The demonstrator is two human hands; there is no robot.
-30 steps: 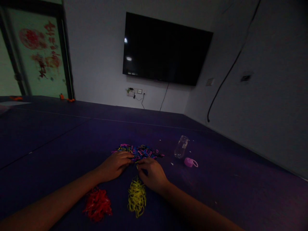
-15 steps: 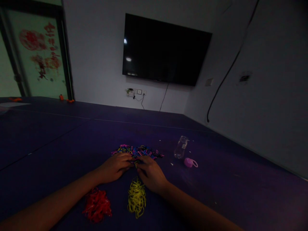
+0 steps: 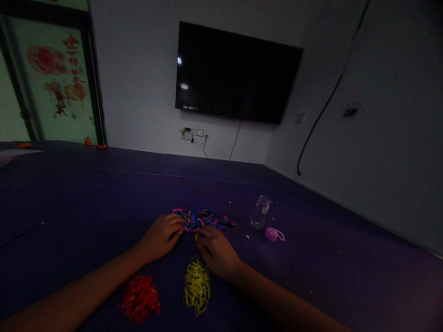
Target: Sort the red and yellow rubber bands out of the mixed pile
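Note:
A mixed heap of pink, blue and dark rubber bands (image 3: 204, 218) lies on the purple table (image 3: 86, 203) in front of me. My left hand (image 3: 159, 237) rests at the heap's left edge, fingers curled down onto the bands. My right hand (image 3: 215, 249) sits at the heap's near edge, fingertips pinched on a small yellowish band. Nearer to me lie a yellow pile of bands (image 3: 196, 283) under my right wrist and a red pile of bands (image 3: 140, 297) beside my left forearm.
A small clear bottle (image 3: 260, 212) lies on its side right of the heap, with a pink lid (image 3: 274, 234) next to it. A dark wall-mounted screen (image 3: 235, 74) hangs ahead. A window with red decorations (image 3: 55, 78) is at far left.
My left hand has slid a little left and back off the heap. My right hand has stayed at the heap's near edge, still pinching.

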